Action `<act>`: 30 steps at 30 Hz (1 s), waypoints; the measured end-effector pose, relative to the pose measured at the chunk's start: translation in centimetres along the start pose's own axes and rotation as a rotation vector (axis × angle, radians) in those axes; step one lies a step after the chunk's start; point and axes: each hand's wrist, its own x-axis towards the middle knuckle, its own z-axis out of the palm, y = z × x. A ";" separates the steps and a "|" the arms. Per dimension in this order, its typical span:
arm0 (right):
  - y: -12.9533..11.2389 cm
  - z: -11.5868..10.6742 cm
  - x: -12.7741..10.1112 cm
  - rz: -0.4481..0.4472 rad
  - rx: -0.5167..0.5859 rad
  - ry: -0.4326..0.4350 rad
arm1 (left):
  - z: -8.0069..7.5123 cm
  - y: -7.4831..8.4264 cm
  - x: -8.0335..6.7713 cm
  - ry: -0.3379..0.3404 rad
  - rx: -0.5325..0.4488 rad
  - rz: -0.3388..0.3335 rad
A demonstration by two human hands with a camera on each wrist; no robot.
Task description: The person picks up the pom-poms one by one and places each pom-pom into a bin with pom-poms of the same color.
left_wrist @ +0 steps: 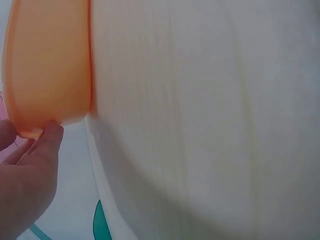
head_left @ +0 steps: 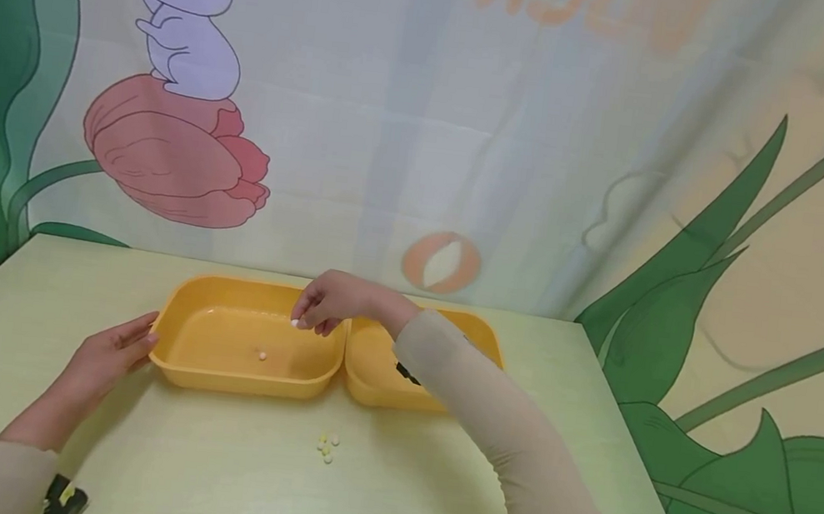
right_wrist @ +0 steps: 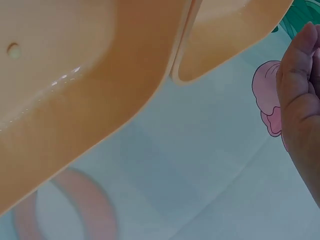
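Note:
Two orange trays stand side by side on the pale green table: the left tray (head_left: pixel 176 349) and the right tray (head_left: pixel 369 378). My right hand (head_left: pixel 324 302) hovers over the left tray and pinches a small white bead (head_left: pixel 294 323) in its fingertips. One small bead (head_left: pixel 262 355) lies on the left tray's floor. My left hand (head_left: pixel 108 351) rests with straight fingers against the left tray's left wall; the left wrist view shows its fingertips (left_wrist: pixel 50 135) touching the tray's corner (left_wrist: pixel 45 65). A few yellowish beads (head_left: pixel 328 446) lie on the table in front of the trays.
A cartoon backdrop (head_left: pixel 426 124) with a rabbit and tulips hangs right behind the table. A dark small object (head_left: pixel 407 372) lies in the right tray, partly hidden by my right sleeve. The table's right edge (head_left: pixel 633 448) runs diagonally.

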 end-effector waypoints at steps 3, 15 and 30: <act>-0.3 -0.2 0.7 0.011 0.004 -0.011 | 0.1 0.0 0.0 0.001 0.007 0.012; -1.5 -0.3 3.6 0.038 0.014 -0.082 | 0.0 -0.2 0.0 0.006 -0.004 0.007; -2.4 -0.2 6.9 0.168 0.060 -0.099 | -0.1 -0.3 0.1 0.001 0.021 0.012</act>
